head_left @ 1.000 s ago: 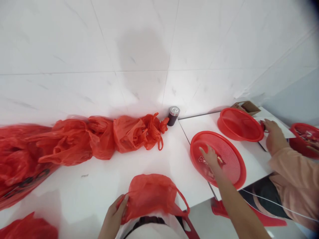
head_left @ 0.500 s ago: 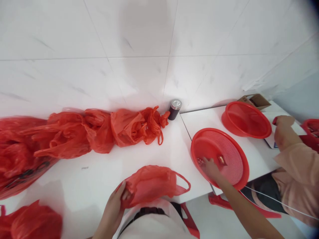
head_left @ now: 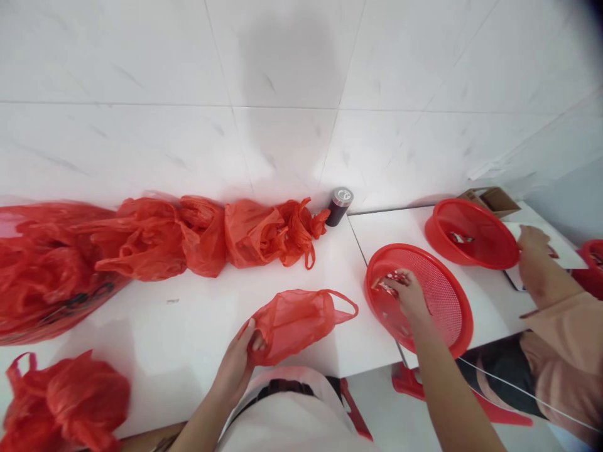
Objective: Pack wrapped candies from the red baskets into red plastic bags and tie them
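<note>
My left hand (head_left: 238, 364) is closed on the edge of a thin red plastic bag (head_left: 296, 323), which lies sideways over the table's front edge with one loop handle pointing right. Inside the red colander (head_left: 464, 307), my right hand (head_left: 411, 292) pinches several small shiny wrapped pieces (head_left: 392, 281) in red, white and gold. Their exact kind is too small to make out. The colander's meshed wall shows on its right side.
Along the wall stand several filled red bags (head_left: 254, 232) and a dark tumbler (head_left: 340, 206). Another knotted red bag (head_left: 89, 389) sits at front left. On the right are a red basin (head_left: 471, 220), a cardboard box (head_left: 494, 199) and a co-worker's hand (head_left: 534, 242).
My right hand has risen from the colander's bottom, now with wrapped pieces in its fingers. Small pieces now show in the red basin. The view has shifted slightly left.
</note>
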Available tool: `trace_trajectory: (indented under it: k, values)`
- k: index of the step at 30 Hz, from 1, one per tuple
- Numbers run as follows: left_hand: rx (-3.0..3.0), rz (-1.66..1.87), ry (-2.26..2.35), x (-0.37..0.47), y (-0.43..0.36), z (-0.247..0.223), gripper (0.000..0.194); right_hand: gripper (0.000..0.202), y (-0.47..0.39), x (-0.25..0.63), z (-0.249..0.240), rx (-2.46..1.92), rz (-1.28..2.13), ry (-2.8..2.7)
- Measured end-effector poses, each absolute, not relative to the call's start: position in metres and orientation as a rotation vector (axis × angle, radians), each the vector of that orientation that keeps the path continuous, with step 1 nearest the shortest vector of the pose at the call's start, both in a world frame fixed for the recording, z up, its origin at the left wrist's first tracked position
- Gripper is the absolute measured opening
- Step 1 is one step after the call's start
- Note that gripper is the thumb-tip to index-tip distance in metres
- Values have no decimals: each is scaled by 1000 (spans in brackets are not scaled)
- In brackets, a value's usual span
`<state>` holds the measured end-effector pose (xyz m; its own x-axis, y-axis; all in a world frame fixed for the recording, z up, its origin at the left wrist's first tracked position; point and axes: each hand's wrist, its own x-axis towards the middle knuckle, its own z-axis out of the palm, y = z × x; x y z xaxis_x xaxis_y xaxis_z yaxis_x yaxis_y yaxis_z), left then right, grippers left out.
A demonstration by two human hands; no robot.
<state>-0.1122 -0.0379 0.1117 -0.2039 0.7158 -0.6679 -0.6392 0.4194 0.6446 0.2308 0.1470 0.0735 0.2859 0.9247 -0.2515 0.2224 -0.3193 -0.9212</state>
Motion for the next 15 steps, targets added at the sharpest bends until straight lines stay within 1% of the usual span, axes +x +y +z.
trace_trajectory:
  k: [2, 4, 6, 7, 10, 13, 14, 15]
  values:
    - [110, 1222, 1262, -111, -38, 110, 52, 41, 130, 195, 93, -1507, 1329, -1044]
    - [151, 1212, 1248, -109, -38, 108, 51, 40, 105, 147, 104, -1296, 1693, -1085]
    - [186, 1200, 1251, -106, -38, 107, 49, 35, 78, 101, 103, -1201, 1863, -1234]
    - [205, 1192, 1255, -105, -39, 107, 49, 31, 67, 83, 98, -1206, 1833, -1346]
    - [263, 1179, 1283, -104, -41, 109, 49, 34, 53, 64, 84, -1327, 1581, -1559]
    - [293, 1184, 1339, -106, -45, 110, 49, 32, 75, 106, 79, -1470, 1500, -1454]
    - [294, 1183, 1355, -107, -45, 109, 49, 34, 89, 129, 79, -1533, 1432, -1430]
    - [293, 1180, 1366, -109, -46, 107, 50, 35, 103, 156, 79, -1662, 1254, -1463]
